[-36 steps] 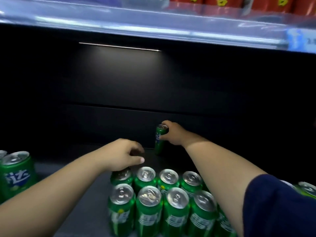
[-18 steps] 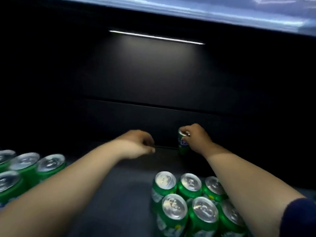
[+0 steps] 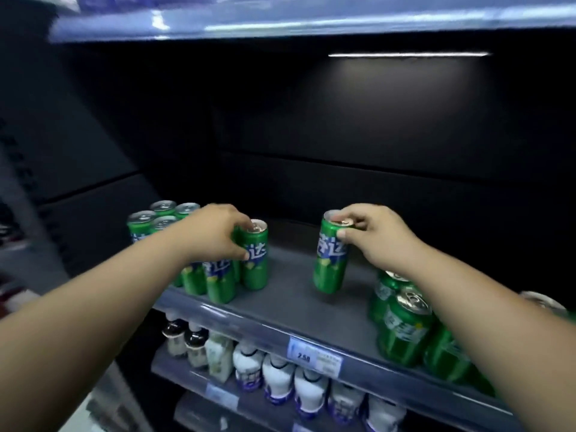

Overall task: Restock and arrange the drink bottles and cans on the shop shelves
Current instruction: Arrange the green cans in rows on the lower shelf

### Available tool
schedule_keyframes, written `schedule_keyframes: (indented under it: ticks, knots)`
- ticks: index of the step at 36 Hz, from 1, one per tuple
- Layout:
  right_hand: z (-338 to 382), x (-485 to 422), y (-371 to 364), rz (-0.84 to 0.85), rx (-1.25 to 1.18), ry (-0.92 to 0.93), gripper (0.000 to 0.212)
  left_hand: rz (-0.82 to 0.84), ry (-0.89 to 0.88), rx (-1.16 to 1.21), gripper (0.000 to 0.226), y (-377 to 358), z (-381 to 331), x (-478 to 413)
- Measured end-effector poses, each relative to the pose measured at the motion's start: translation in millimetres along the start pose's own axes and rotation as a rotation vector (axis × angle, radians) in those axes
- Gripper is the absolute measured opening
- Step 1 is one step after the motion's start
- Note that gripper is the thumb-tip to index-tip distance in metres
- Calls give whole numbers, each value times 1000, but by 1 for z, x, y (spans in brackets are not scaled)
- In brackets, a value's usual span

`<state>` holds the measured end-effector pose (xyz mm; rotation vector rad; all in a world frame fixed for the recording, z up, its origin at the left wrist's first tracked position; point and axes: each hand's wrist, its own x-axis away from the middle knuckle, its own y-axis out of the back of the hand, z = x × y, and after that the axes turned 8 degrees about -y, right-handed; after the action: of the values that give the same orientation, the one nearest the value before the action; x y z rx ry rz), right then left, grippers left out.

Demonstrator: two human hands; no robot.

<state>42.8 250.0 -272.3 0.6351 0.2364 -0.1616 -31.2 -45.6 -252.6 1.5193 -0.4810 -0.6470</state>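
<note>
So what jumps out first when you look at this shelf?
Two hands are at work. The left hand grips a green can at the edge of the cluster on the left. The right hand pinches a tilted can by its rim, in the middle of the shelf. White bottles stand in a row underneath.

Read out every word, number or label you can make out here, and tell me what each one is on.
"达": on the left slim can, gripped by the left hand; the thumb covers the character before it.
"达": on the right slim can, held by the right hand; the character before it is unclear.
"2.58": on the price tag; its small print is blurred.
White bottles and short green cans: labels too blurred.
</note>
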Motion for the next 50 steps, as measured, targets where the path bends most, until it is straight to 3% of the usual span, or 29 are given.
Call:
schedule_keyframes:
  ticks: [11,17,22,24,29,35,50]
  knots:
    - [38,16,-93,-39,70,-100,44,30,-139,-51,110,-23,62,9]
    - [46,18,-147,-127,46,-176,32,-71,-321,-3,106,-39,89,12]
    - [47,25,-179,-234,39,-201,32,-176,-369,-111,106,-50,91,16]
    - [47,29,-187,-286,-24,-209,40,-200,-368,-121,105,-52,90,15]
    - [33,38,-212,-305,-120,-348,91,-240,-377,-110,103,-55,91,15]
    - [32,34,-236,-377,-29,-428,63,-242,-376,-78,103,-57,93,13]
    - [22,37,-264,-453,52,-410,62,-272,-373,-19,111,-60,96,9]
